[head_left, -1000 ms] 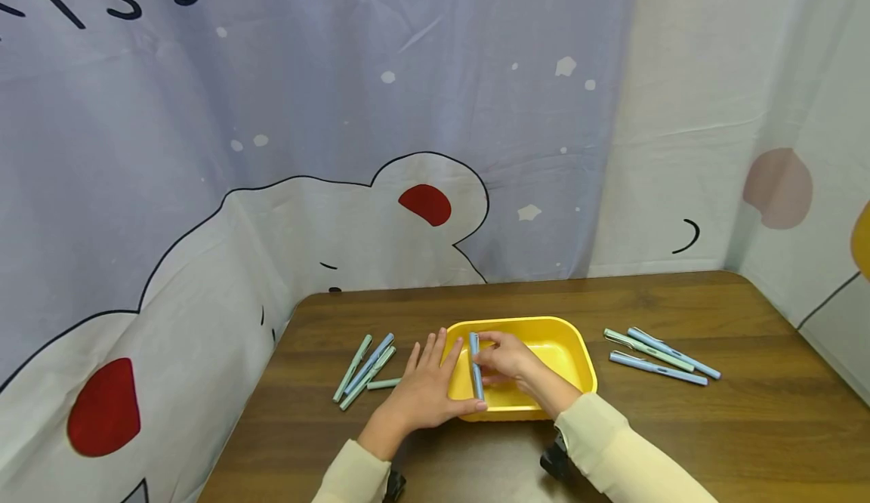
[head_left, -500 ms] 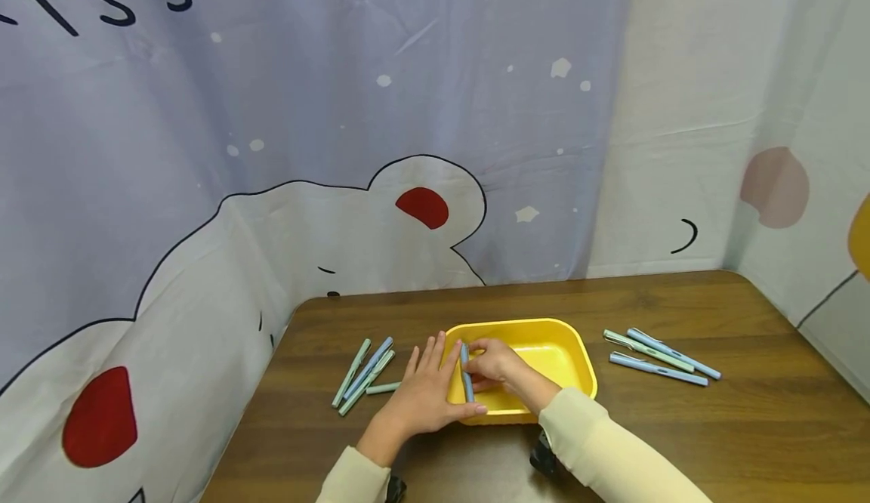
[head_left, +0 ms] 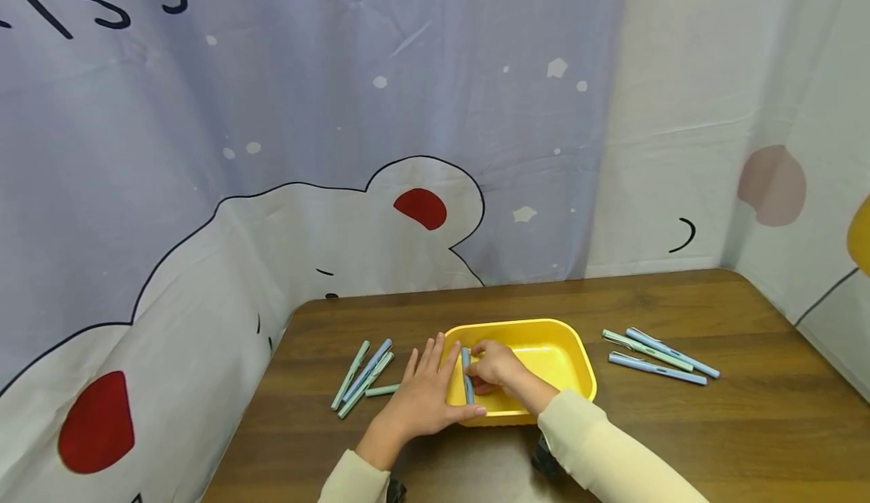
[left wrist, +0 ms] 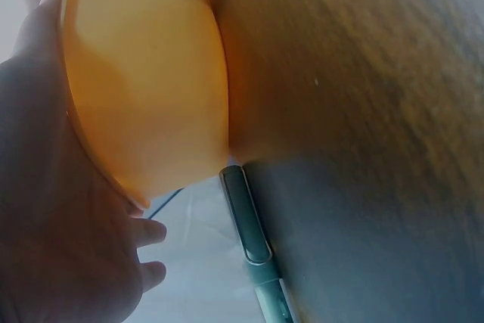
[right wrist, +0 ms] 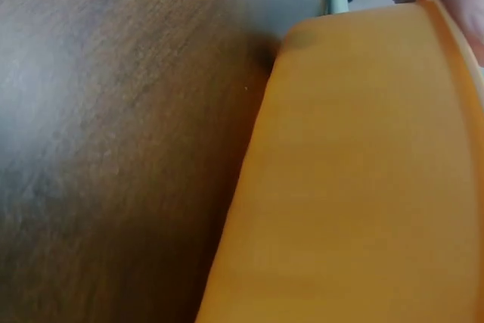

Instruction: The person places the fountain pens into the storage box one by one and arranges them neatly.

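In the head view a yellow tray [head_left: 557, 363] stands on the table. My left hand [head_left: 423, 399] rests on its left rim, fingers spread and straight, the thumb along the near edge. My right hand [head_left: 501, 368] reaches into the tray and holds a blue pen [head_left: 467, 382] with its fingertips, close to the left wall. That pen lies lengthwise from far to near. The left wrist view has my left hand [left wrist: 60, 217] against the tray's side [left wrist: 151, 73]. In the right wrist view the tray's outer wall [right wrist: 363, 164] hides the right hand's fingers.
Left of the tray lie green pens [head_left: 351, 374] and a blue pen [head_left: 368, 371]; one green pen [head_left: 382, 390] is partly behind my left hand. To the right are two blue pens [head_left: 658, 369] and a green pen [head_left: 649, 350]. A printed curtain [head_left: 340, 110] hangs behind the table.
My right hand has moved left and slightly down with the blue pen, bringing it nearer the tray's left wall. My left hand has kept its place.
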Action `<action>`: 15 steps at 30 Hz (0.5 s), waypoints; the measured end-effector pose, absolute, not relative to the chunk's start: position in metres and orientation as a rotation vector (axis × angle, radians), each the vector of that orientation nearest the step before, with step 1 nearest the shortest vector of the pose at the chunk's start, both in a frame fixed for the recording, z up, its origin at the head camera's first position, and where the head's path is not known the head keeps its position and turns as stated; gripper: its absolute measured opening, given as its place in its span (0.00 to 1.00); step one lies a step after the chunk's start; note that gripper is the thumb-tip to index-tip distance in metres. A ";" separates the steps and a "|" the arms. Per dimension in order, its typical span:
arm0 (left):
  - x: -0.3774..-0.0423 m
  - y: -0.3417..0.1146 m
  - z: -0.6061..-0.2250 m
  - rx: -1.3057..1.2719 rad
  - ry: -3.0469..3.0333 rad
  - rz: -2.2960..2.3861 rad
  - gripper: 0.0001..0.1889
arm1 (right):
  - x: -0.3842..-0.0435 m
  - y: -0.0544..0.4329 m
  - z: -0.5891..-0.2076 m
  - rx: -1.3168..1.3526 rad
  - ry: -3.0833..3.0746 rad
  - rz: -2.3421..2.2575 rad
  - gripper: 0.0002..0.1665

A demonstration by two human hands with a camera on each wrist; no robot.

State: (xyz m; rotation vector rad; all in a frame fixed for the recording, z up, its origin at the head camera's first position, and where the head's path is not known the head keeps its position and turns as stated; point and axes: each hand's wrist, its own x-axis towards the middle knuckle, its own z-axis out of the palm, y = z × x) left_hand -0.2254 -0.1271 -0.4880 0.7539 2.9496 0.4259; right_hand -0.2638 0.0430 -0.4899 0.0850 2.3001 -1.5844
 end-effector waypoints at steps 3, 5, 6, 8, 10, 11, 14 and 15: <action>-0.225 -0.127 -0.488 0.751 2.953 0.424 0.58 | -0.264 0.046 -0.490 0.075 2.309 -1.559 0.28; -0.225 -0.127 -0.488 0.744 2.951 0.427 0.58 | -0.264 0.048 -0.488 0.072 2.319 -1.536 0.28; -0.225 -0.127 -0.488 0.743 2.952 0.428 0.58 | -0.264 0.050 -0.488 0.069 2.327 -1.524 0.29; -0.225 -0.127 -0.487 0.735 2.949 0.431 0.58 | -0.264 0.053 -0.486 0.063 2.338 -1.503 0.28; -0.225 -0.127 -0.487 0.734 2.948 0.435 0.58 | -0.262 0.056 -0.484 0.039 2.352 -1.492 0.27; -0.225 -0.127 -0.487 0.734 2.947 0.436 0.58 | -0.261 0.057 -0.483 0.023 2.355 -1.492 0.26; -0.224 -0.126 -0.487 0.733 2.942 0.439 0.58 | -0.257 0.063 -0.479 -0.044 2.365 -1.493 0.24; -0.224 -0.126 -0.487 0.733 2.941 0.439 0.58 | -0.256 0.065 -0.478 -0.073 2.378 -1.486 0.24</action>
